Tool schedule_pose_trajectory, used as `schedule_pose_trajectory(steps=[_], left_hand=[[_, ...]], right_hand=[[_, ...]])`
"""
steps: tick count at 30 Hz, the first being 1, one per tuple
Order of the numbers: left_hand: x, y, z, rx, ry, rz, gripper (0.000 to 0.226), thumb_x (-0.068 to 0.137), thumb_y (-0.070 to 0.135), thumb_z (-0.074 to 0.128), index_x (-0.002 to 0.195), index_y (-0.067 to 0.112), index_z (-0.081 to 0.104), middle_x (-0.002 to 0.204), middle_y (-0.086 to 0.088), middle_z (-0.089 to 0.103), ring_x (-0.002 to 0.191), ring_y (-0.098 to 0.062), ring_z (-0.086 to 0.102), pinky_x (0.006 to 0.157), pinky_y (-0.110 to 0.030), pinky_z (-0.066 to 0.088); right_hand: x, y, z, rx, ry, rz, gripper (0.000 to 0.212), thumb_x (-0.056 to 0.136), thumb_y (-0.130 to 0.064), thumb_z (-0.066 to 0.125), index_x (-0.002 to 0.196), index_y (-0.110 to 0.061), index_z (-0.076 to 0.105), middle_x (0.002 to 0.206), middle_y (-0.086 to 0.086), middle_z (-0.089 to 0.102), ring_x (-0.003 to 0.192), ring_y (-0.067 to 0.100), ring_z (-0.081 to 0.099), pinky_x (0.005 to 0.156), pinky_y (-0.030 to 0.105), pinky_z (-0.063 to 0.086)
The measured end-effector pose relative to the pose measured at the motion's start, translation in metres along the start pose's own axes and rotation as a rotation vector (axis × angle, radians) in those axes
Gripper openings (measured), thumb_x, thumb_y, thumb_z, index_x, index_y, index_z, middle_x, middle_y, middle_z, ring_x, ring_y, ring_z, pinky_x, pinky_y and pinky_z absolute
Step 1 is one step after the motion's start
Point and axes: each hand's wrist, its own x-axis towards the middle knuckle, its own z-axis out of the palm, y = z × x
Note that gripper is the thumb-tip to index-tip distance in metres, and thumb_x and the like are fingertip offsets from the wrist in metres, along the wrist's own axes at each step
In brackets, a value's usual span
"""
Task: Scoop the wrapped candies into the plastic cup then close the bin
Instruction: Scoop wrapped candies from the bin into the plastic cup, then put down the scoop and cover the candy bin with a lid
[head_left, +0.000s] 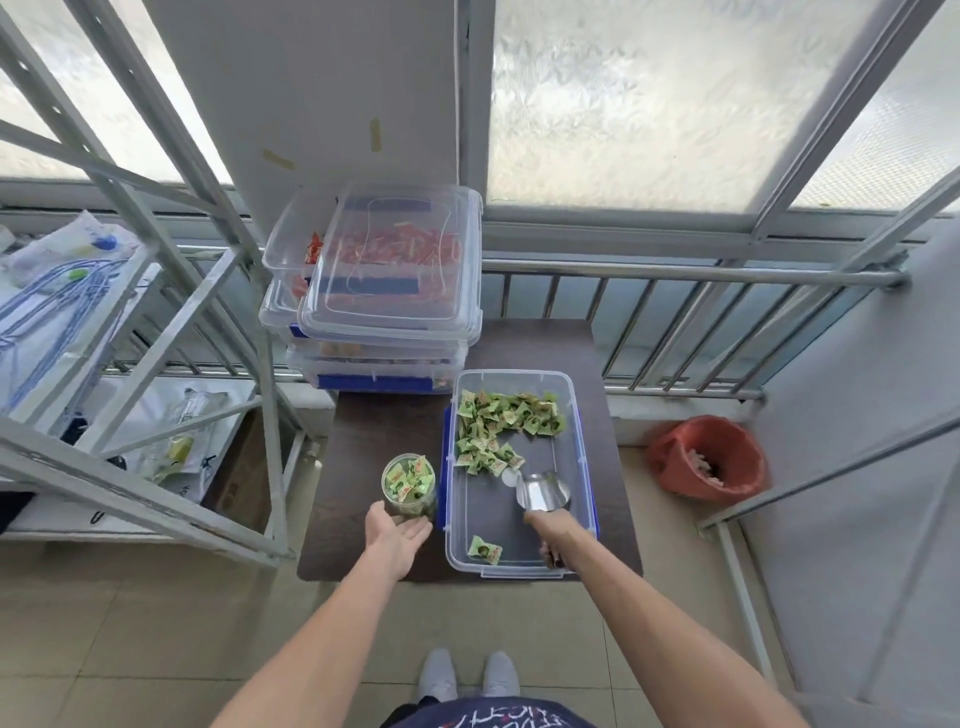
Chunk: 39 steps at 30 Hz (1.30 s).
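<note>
An open clear plastic bin (583, 441) with blue latches sits on a small dark table (374, 431). Green wrapped candies (498, 421) are heaped in its far half, and one candy (484, 549) lies alone near the front. My right hand (550, 525) grips the handle of a metal scoop (543, 491), whose bowl sits empty inside the bin just short of the heap. Left of the bin stands a clear plastic cup (409, 486) full of green candies. My left hand (396, 535) rests at the cup's near side, fingers apart, touching its base. The bin's lid (389, 270) leans on stacked bins behind.
Stacked clear bins (374, 358) with red candies stand at the table's back left. A white metal shelf rack (156, 364) holding bagged items is close on the left. A railing (675, 275) and window are behind, and a red bucket (706, 457) sits on the floor at right.
</note>
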Motion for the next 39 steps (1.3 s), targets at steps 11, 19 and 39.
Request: schedule_pose_trajectory(steps=[11, 19, 39], left_hand=[[-0.007, -0.029, 0.001, 0.343, -0.007, 0.115, 0.064, 0.102, 0.039, 0.036, 0.147, -0.005, 0.032, 0.149, -0.027, 0.041, 0.137, -0.037, 0.043, 0.110, -0.047, 0.038], [-0.022, -0.051, 0.015, 0.988, 0.047, 0.395, 0.072, 0.090, 0.060, 0.026, 0.136, 0.012, 0.053, 0.143, -0.014, 0.052, 0.128, -0.031, 0.050, 0.100, -0.037, 0.036], [-0.063, -0.015, 0.033, 1.382, -0.223, 0.808, 0.052, 0.089, 0.042, 0.022, 0.091, 0.013, 0.065, 0.113, -0.011, 0.067, 0.103, -0.030, 0.060, 0.096, -0.046, 0.044]], right_hand=[[0.013, 0.007, -0.009, -0.191, 0.100, -0.139, 0.042, 0.092, -0.034, 0.050, 0.115, -0.002, 0.063, 0.122, 0.016, 0.065, 0.105, 0.031, 0.065, 0.065, 0.027, 0.040], [-0.002, 0.014, -0.014, -0.293, 0.105, -0.194, 0.035, 0.093, -0.024, 0.050, 0.114, 0.000, 0.063, 0.118, 0.015, 0.064, 0.095, 0.028, 0.060, 0.070, 0.027, 0.041], [-0.082, -0.022, -0.022, -0.389, 0.220, -0.445, 0.038, 0.092, -0.030, 0.053, 0.118, -0.004, 0.062, 0.119, 0.015, 0.064, 0.105, 0.031, 0.063, 0.077, 0.031, 0.049]])
